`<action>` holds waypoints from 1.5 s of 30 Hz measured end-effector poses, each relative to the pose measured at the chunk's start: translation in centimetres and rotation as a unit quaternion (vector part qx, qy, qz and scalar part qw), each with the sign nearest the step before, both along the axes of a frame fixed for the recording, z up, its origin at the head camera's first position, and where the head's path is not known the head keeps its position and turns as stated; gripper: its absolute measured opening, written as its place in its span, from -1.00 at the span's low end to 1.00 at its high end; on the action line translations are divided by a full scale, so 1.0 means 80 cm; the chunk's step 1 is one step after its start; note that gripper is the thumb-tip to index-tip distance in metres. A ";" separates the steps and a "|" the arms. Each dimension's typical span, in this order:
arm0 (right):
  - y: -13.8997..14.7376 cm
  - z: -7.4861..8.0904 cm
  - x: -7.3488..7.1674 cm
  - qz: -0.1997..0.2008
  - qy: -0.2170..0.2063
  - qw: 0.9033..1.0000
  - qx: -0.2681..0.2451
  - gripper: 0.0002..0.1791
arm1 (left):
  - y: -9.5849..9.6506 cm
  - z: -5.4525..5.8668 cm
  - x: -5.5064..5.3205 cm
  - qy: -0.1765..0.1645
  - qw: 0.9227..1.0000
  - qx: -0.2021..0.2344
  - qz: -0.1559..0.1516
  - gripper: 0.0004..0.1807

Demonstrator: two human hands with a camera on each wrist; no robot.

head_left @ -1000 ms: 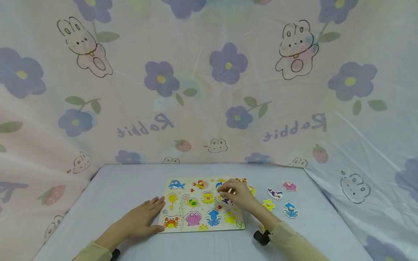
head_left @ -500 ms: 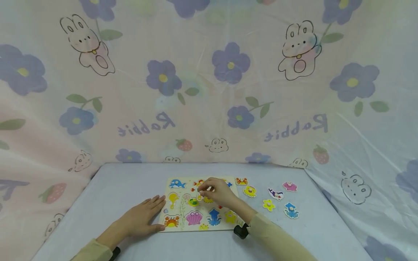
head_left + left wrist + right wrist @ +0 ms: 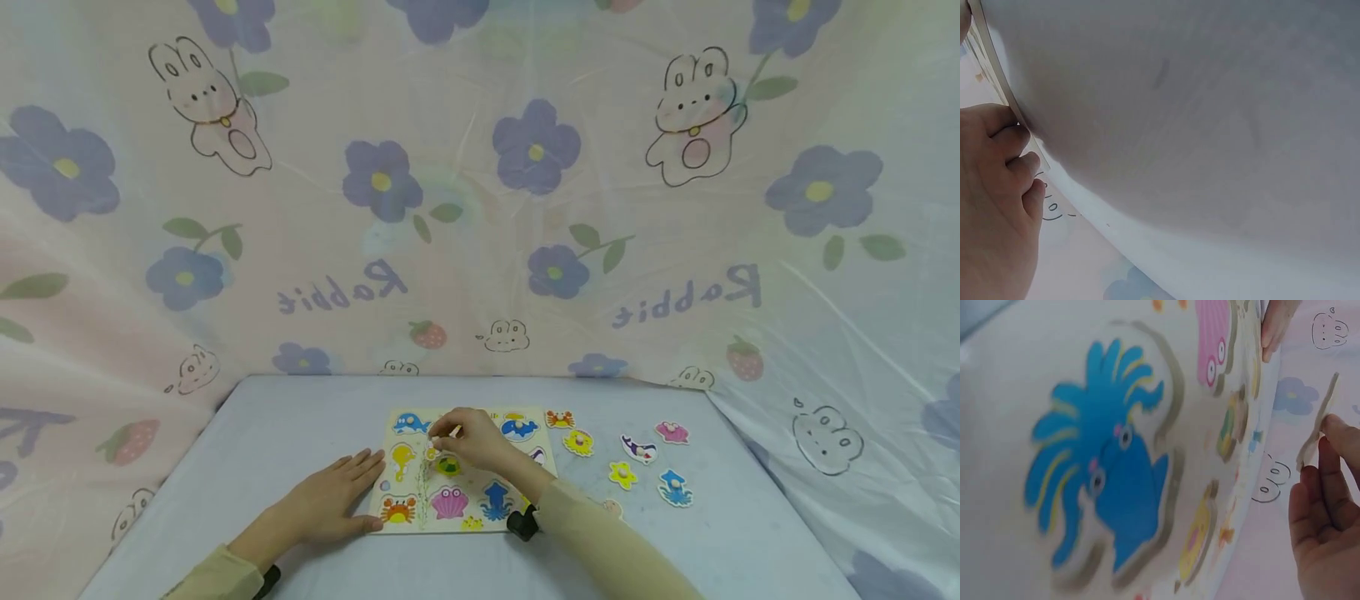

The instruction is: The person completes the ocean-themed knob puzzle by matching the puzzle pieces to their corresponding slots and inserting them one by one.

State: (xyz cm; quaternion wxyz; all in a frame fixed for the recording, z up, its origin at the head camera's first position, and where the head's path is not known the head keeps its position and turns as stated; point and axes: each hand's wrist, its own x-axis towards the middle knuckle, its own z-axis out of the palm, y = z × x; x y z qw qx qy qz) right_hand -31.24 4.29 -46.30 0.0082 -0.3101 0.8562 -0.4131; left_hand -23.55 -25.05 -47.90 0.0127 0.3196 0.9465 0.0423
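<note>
A wooden peg puzzle board with printed sea animals lies on the table. My left hand rests at its left edge, fingers extended in the head view; the left wrist view shows the hand against the board's edge. Above the board's upper left part, my right hand pinches a thin puzzle piece between thumb and fingers. The piece appears edge-on in the right wrist view, so its picture is hidden; some yellow shows in the head view. Below the right hand is the turtle picture.
Several loose pieces lie right of the board, among them a crab, a yellow star, a purple whale, a pink shell and a blue squid. A patterned curtain hangs behind the table.
My right hand has moved left across the board, from its right side to near the turtle picture, still pinching the piece. The left hand has stayed at the board's left edge.
</note>
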 end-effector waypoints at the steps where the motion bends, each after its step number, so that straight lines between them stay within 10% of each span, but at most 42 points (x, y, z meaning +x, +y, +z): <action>1: -0.004 -0.003 -0.002 0.002 -0.003 1.000 0.000 -0.90 | 0.000 0.000 0.001 0.002 1.000 0.000 -0.002 0.08; 45: -0.082 -0.025 -0.025 0.040 -0.056 0.992 0.102 -0.94 | -0.001 -0.001 -0.002 0.000 1.000 0.013 -0.009 0.08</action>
